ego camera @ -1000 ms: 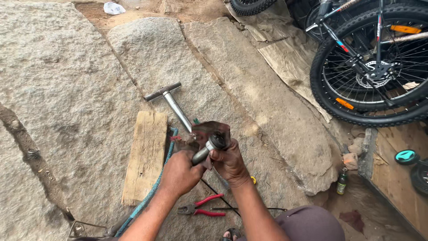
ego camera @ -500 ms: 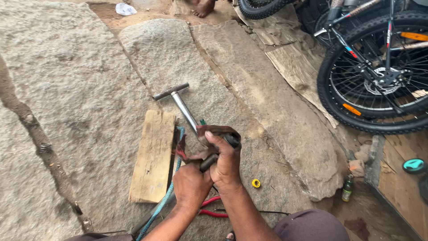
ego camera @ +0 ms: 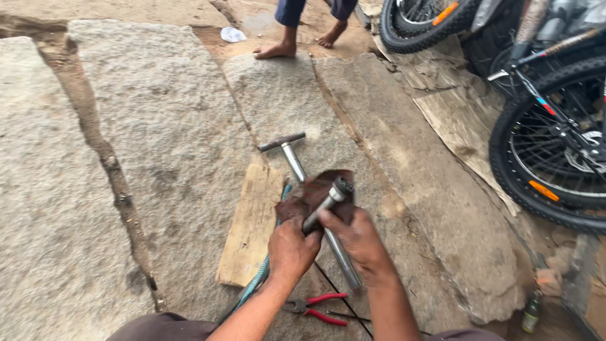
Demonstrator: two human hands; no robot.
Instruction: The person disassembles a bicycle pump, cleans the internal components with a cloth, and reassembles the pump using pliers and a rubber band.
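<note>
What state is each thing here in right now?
Left hand: gripping a dark rag.
Right hand: gripping a short metal rod.
Short metal rod: held tilted, partly wrapped in the rag.
Pump: lying flat on stone.
Red pliers: lying on the ground.
Wooden plank: lying flat.

Soft, even daylight, faint shadows, sharp centre, slight edge distortion.
</note>
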